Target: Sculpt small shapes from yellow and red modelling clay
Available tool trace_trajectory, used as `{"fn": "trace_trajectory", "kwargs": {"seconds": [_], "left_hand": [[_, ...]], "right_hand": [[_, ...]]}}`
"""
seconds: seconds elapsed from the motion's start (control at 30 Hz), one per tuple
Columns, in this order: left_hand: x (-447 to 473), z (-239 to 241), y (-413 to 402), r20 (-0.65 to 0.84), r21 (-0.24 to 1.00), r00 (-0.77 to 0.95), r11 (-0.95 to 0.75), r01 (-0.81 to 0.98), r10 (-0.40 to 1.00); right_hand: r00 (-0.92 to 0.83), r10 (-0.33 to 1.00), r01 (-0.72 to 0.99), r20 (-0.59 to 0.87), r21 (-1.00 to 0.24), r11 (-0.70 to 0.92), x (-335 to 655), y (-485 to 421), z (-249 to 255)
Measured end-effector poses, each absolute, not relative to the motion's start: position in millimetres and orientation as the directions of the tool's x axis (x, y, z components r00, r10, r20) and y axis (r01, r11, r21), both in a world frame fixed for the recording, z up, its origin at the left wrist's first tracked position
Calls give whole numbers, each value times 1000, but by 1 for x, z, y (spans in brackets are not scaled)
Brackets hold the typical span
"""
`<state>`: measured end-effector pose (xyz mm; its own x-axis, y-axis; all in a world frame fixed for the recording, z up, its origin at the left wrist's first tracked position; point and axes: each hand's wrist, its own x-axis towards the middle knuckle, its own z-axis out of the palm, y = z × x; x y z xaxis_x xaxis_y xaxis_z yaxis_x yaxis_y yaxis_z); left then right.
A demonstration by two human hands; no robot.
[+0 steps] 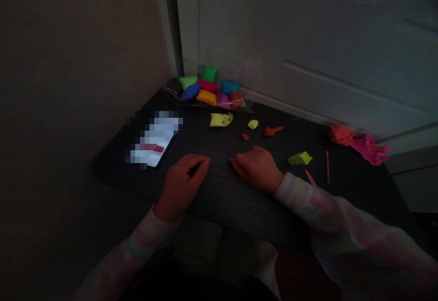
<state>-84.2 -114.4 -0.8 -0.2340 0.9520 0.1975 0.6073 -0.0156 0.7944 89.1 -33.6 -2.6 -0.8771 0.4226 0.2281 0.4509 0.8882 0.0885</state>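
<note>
My left hand [183,180] rests on the dark table [219,200] with its fingers lying loosely forward, nothing visible in it. My right hand [256,166] lies palm down a little to the right, fingers stretched toward the left, empty as far as I can see. Beyond the hands lie a small red clay ball [245,137], a red spoon-shaped clay piece [272,130], a small yellow lump [252,124] and a flattened yellow piece [221,119]. A yellow-green wedge of clay [300,158] sits just right of my right hand.
A pile of coloured clay packets [208,92] lies at the table's back corner by the wall. A blurred white card [154,139] lies at the left. Thin pink sticks [327,166] and crumpled orange and pink wrappers [359,142] lie on the right. The room is dim.
</note>
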Motion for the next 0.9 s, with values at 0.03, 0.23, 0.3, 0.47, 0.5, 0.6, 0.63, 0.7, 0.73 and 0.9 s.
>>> {"fn": "trace_trajectory", "kwargs": {"seconds": [0.03,0.23,0.3,0.47,0.5,0.6,0.63,0.7,0.73,0.9], "left_hand": [[-84,-1,-115,200,797,-237,-17,604,951],[-83,-1,-115,204,804,-230,-29,594,952],[-83,-1,-115,198,807,-235,-21,591,952],[-84,0,-115,200,818,-223,-38,574,954],[-84,0,-115,203,819,-224,-40,572,953],[-84,-1,-115,203,822,-230,-39,568,952],[-84,-1,-116,202,823,-230,-38,567,952],[-84,-1,-116,203,823,-224,-42,567,953],[-84,-1,-116,206,822,-221,-46,568,953],[-84,-2,-115,225,819,-222,-60,571,949]], "right_hand": [[-893,390,415,222,73,907,89,-35,-2],[-907,356,378,228,64,923,88,-35,-1],[-884,402,431,240,84,898,88,-33,-1],[-938,276,292,211,50,955,89,-38,-1],[-924,315,335,218,61,940,89,-37,-1],[-893,385,414,234,90,906,88,-36,-1],[-906,357,383,227,82,920,88,-36,-2],[-935,286,302,208,52,952,87,-36,-2],[-941,274,288,200,45,957,87,-36,-2],[-898,387,411,207,88,907,86,-34,-1]]}}
